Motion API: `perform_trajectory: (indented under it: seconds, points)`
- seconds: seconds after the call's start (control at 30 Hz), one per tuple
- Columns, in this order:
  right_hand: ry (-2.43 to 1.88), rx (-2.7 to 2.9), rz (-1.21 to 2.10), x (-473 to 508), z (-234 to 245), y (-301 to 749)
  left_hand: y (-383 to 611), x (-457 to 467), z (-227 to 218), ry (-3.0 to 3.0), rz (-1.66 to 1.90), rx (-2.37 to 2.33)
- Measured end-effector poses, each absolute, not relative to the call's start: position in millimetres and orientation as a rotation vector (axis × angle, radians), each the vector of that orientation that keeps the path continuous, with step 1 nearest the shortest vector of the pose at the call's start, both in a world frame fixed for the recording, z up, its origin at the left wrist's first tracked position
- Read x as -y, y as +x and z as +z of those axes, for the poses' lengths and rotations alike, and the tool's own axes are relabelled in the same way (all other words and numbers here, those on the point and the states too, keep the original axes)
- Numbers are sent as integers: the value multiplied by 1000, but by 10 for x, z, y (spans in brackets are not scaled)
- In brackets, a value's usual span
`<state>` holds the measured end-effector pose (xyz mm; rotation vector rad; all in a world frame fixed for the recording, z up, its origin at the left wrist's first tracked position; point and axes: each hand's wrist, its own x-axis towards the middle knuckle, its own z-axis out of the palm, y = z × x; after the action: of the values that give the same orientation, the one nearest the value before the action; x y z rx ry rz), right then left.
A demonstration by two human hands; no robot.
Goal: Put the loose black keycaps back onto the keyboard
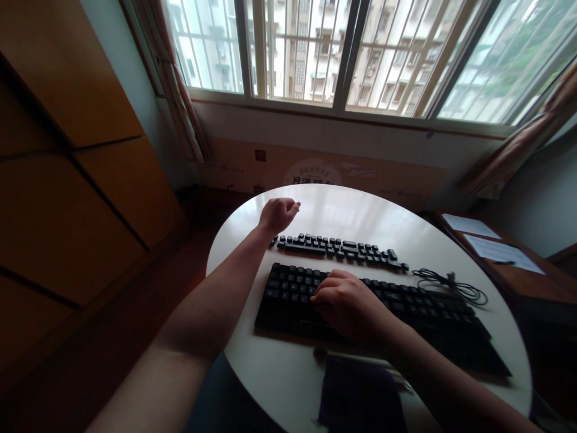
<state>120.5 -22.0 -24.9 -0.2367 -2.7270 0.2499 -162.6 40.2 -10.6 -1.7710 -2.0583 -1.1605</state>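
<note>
A black keyboard lies at a slant across the round white table, its cable coiled at the far right. Behind it, loose black keycaps are laid out in rows. My left hand is closed in a fist above the table, just beyond the left end of those keycaps; anything inside it is hidden. Over the keyboard's left-middle part is my right hand, fingers curled and pressed together at the keys. Its fingertips are partly hidden, and I cannot make out what they hold, if anything.
A dark cloth lies at the near table edge, with a thin stick-like tool along its top. The white table has a curved rim. Papers rest on a brown desk at right. A barred window is ahead, wooden cabinets left.
</note>
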Motion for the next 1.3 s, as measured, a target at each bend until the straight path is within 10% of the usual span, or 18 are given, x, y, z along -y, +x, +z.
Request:
perform_trajectory:
  seconds: [1.3]
  points:
    - [-159,2468,262,202,-152,1226,-1641,-405,-173,-2236,-608,2398]
